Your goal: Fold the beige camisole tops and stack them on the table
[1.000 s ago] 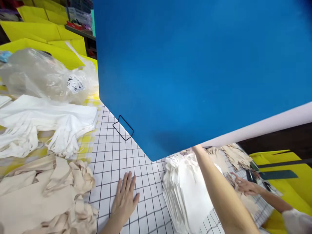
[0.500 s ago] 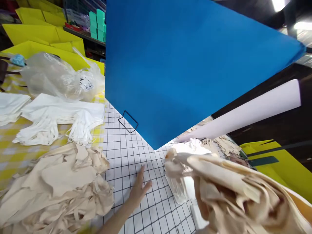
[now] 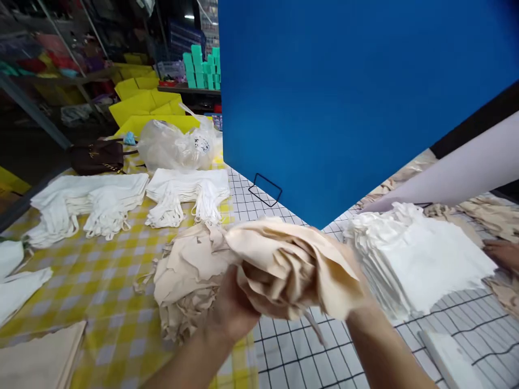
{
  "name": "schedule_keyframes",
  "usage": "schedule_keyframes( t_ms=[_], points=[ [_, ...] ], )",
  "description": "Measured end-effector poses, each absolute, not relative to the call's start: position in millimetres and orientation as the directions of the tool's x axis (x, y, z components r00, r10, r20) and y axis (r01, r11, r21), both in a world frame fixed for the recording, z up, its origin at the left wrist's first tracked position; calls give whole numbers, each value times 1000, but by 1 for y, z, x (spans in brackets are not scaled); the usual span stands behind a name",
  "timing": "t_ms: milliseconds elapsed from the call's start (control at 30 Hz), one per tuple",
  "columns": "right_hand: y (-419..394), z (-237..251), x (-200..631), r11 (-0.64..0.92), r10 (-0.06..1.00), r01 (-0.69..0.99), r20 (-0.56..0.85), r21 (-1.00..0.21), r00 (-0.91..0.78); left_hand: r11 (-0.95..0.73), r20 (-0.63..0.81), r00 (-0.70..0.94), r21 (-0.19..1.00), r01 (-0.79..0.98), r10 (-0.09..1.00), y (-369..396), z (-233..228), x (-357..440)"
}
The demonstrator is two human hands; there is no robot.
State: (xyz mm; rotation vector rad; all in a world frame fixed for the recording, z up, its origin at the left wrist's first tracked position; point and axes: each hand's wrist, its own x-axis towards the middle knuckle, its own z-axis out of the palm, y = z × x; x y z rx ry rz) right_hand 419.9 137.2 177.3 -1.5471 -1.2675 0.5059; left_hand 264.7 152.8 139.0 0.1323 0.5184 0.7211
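Observation:
A crumpled bundle of beige cloth [image 3: 284, 259] is held up in front of me between both hands. My left hand [image 3: 235, 308] wraps round its left side, fingers partly hidden under the folds. On the other side, my right hand [image 3: 354, 265] grips the bundle, its fingers mostly behind the cloth. Just left of the bundle, and partly covered by it, a loose pile of beige cloth [image 3: 184, 275] lies on the yellow checked tablecloth [image 3: 113, 292]. A thick stack of white cloth [image 3: 430, 259] is to the right of my right hand.
A big blue panel [image 3: 344, 97] hangs low over the table, with a pale roll [image 3: 458, 162] beside it. White strapped bags [image 3: 89, 200], a clear plastic bag [image 3: 174, 146] and a brown handbag [image 3: 97, 156] lie at left. Another person's hand [image 3: 503, 254] shows at far right.
The beige bundle has moved left, from the right side to the middle. My left hand, earlier empty and spread over the grid cloth, now holds it too. The view has turned left.

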Motion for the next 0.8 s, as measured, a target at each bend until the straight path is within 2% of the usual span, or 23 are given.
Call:
schedule_keyframes(
  t_ms=[167, 267, 333, 367, 467, 533, 567, 633, 667, 733, 800],
  points=[
    [178, 171, 366, 253, 949, 455, 310, -854, 55, 590, -465, 381, 486, -645, 799, 185, 157, 203],
    [187, 141, 341, 173, 985, 619, 147, -766, -94, 619, -538, 330, 547, -563, 775, 187, 146, 170],
    [176, 118, 331, 56, 998, 746, 8, -664, -68, 643, -584, 297, 574, -506, 755, 175, 133, 147],
    [167, 108, 326, 6, 1000, 787, -18, -616, -22, 641, -597, 269, 590, -491, 756, 164, 127, 136],
    [126, 88, 315, -93, 988, 848, 60, -522, 145, 582, -562, 200, 663, -471, 802, 116, 101, 104],
    [94, 83, 308, -136, 969, 854, 111, -503, 220, 495, -464, 178, 771, -400, 868, 75, 77, 82],
    [79, 82, 304, -151, 965, 853, 111, -500, 236, 436, -401, 172, 846, -306, 900, 54, 62, 72],
    [51, 81, 294, -175, 968, 858, 73, -483, 239, 248, -245, 194, 969, 9, 950, 13, 29, 52],
    [38, 81, 288, -187, 970, 866, 50, -463, 236, 117, -164, 230, 972, 205, 959, -4, 12, 43],
    [18, 78, 271, -194, 975, 889, 19, -414, 221, -183, -11, 343, 829, 528, 939, -32, -19, 30],
    [4, 72, 249, -173, 982, 911, 8, -375, 190, -366, 69, 414, 611, 701, 908, -49, -41, 25]
  ],
)
